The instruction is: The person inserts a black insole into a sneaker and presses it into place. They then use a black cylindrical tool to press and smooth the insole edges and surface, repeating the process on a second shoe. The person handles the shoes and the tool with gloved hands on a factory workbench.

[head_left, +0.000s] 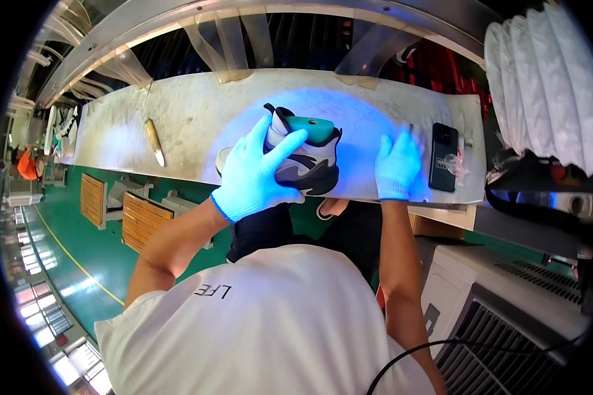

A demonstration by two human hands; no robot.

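A white, grey and black sneaker [310,164] rests on the bench near its front edge, with a green shoe last [310,129] filling its opening. My left hand [254,168], in a knitted glove, grips the sneaker from the left, thumb and fingers spread around its side and collar. To the right, my gloved right hand [398,166] is just above the bench, apart from the sneaker. Its fingers are curled and slightly blurred. A small dark tip shows above them, but what they hold cannot be made out. Blue light falls over both hands and the sneaker.
A dark phone [443,157] lies right of my right hand, with crumpled clear plastic [456,164] on it. A knife-like tool [154,141] lies on the left of the bench [197,118]. Clear strips hang behind. A white ribbed duct [547,85] stands at the right.
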